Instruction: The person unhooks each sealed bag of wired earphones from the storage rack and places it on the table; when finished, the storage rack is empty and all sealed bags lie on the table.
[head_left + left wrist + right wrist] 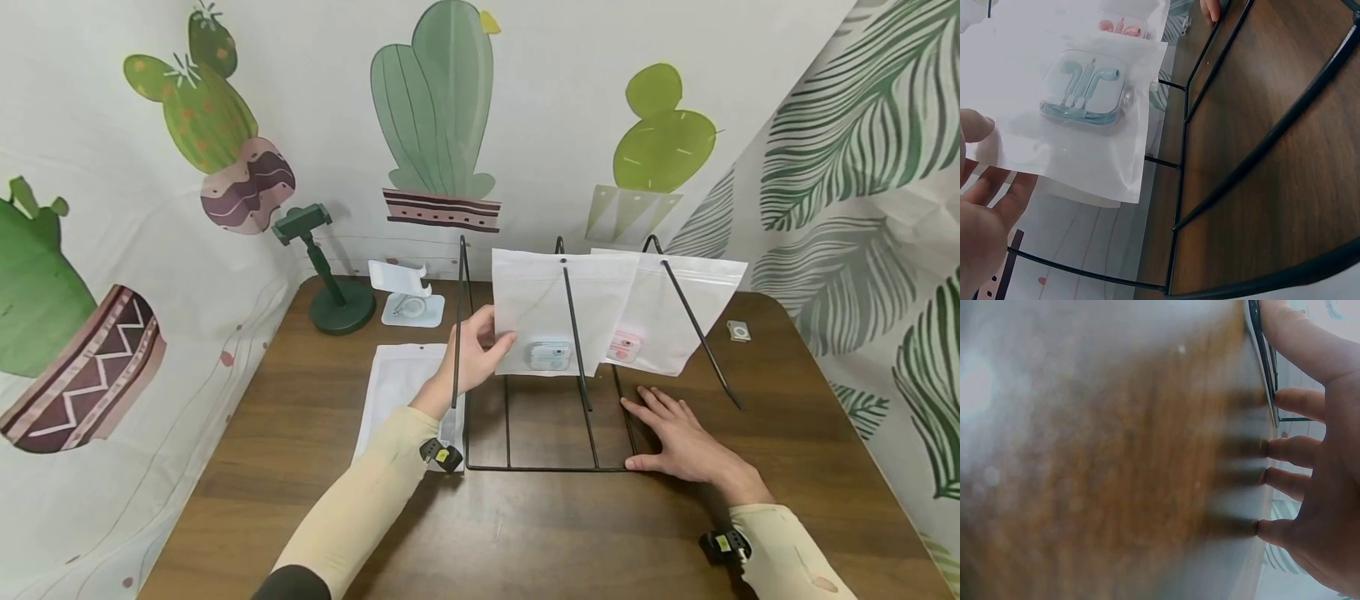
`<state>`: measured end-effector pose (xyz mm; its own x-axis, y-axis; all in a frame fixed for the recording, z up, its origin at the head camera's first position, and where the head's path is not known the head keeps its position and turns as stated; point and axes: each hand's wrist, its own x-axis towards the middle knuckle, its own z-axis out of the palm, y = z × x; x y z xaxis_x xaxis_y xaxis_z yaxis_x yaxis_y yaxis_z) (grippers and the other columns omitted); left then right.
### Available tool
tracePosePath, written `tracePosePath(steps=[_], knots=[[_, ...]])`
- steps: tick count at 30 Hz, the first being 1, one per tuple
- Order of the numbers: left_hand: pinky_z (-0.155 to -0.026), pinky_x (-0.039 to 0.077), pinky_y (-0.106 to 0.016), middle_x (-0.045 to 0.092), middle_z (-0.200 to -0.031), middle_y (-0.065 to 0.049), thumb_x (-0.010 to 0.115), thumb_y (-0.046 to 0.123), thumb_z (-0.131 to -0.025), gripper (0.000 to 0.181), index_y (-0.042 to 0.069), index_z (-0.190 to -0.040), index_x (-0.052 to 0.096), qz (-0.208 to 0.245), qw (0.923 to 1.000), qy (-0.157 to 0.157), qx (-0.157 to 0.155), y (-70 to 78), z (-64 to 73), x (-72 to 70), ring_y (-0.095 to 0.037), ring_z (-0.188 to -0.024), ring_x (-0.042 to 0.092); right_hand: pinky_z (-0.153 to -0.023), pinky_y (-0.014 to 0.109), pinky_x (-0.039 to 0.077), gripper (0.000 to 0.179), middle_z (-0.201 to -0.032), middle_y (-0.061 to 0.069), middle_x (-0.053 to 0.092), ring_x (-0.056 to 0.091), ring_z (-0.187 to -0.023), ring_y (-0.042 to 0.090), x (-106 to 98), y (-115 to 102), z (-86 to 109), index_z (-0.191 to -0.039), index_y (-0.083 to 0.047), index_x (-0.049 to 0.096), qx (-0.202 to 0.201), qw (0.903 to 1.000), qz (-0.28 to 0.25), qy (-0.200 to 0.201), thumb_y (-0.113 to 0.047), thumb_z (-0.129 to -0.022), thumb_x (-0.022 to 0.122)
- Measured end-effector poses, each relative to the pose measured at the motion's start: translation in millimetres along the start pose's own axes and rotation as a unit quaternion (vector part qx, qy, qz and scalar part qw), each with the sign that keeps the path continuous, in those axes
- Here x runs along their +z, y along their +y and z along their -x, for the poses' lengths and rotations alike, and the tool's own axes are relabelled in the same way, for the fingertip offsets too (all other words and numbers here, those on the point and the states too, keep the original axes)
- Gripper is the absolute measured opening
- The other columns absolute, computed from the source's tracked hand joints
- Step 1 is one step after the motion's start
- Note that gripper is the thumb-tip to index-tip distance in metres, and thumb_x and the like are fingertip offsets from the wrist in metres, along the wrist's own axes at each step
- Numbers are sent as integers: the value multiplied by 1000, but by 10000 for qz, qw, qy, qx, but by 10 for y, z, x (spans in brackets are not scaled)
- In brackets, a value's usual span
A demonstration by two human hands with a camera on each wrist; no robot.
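A black wire rack (551, 469) with upright prongs stands on the wooden table. From its middle prong hangs a white zip pouch (525, 300) holding light-blue earphones (1084, 87) in a clear square case. My left hand (471, 358) holds this pouch by its left edge, thumb in front and fingers behind. A second white pouch (686, 308), with pink earphones (624, 345), hangs on the right prong, partly overlapped by the first. Beside the rack's right side, my right hand (682, 442) rests on the table with fingers spread, thumb right at the base wire.
Another white pouch (405, 375) lies flat left of the rack, partly under my left arm. Behind it stand a light-blue folding stand (412, 308) and a dark green phone holder (341, 304). A small silver device (738, 331) lies at the back right.
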<state>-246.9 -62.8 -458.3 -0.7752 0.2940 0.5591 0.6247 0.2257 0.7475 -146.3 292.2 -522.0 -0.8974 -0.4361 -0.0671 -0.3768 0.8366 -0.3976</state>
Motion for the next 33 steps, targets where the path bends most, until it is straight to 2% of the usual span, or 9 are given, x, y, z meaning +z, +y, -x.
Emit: tracePosePath(steps=[9, 17, 26, 33], knots=[[-72, 60, -30, 74, -94, -15, 65, 6, -90, 19, 3, -109, 62, -62, 9999, 84, -72, 20, -10, 6, -24, -84, 74, -106, 74, 17, 93, -152, 30, 31, 22, -141, 49, -11, -14, -4, -146, -10, 44, -29, 10000, 24, 72, -58, -74, 76], [-72, 60, -31, 74, -94, -15, 65, 4, -90, 18, 1, -107, 62, 56, 9999, 96, -33, 66, -11, 2, -25, -84, 74, -107, 73, 15, 94, -153, 29, 29, 21, -141, 49, 3, -15, -4, -147, -10, 43, 16, 10000, 31, 39, -59, -74, 75], [-69, 58, -27, 74, -91, -15, 63, 5, -91, 15, 2, -106, 62, -15, 10000, 4, -13, 90, 0, -15, -25, -81, 73, -107, 73, 14, 94, -154, 29, 28, 20, -142, 49, 17, -12, -5, -147, -11, 42, 40, 10000, -39, 20, -59, -74, 75], [-73, 59, -31, 74, -93, -14, 64, 5, -91, 15, 2, -105, 62, 23, 10000, 23, -34, 65, 15, -2, -25, -84, 73, -107, 73, 14, 94, -154, 29, 27, 20, -142, 49, 3, -14, -2, -147, -10, 42, 75, 10000, -42, -18, -59, -74, 75]])
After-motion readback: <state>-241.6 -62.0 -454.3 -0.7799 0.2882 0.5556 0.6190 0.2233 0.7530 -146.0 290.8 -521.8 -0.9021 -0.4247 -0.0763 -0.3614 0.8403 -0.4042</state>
